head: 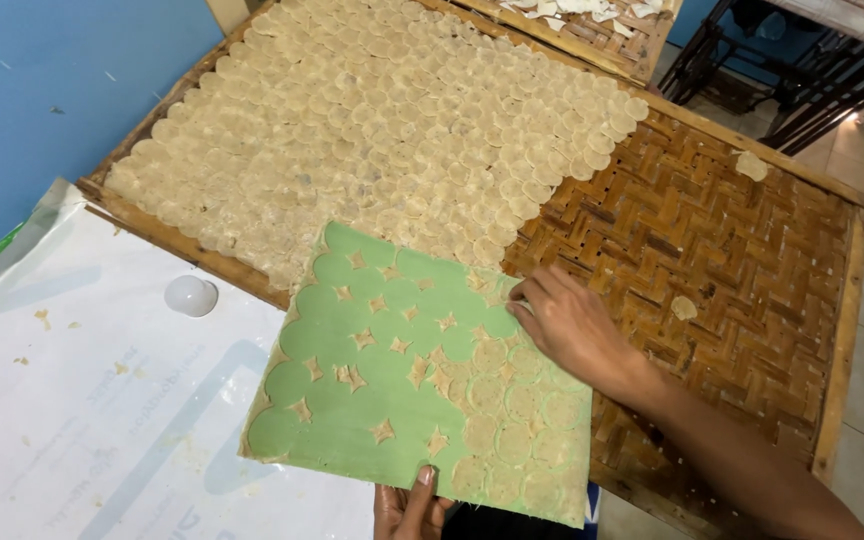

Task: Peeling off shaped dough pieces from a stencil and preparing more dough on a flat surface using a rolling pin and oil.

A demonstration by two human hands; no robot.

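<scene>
From my remote seat, my left hand (407,508) pinches the near edge of the green board (372,380), thumb on top. The board lies tilted across the woven bamboo tray (732,260). My right hand (570,325), arm stretched in from the right, presses bunched fingertips on a dough disc (512,300).

The left hand (407,510) is cut off by the bottom edge, so only the thumb and a few fingers show under the near edge of the green board (372,390). The right hand (572,325) hides the bit of board beneath it, and I cannot tell if its fingertips pinch a dough round. A second woven tray (602,30) runs off the top edge. The dark metal frame (782,70) beyond the far corner of the big bamboo tray (752,260) is too blurred to name.
</scene>
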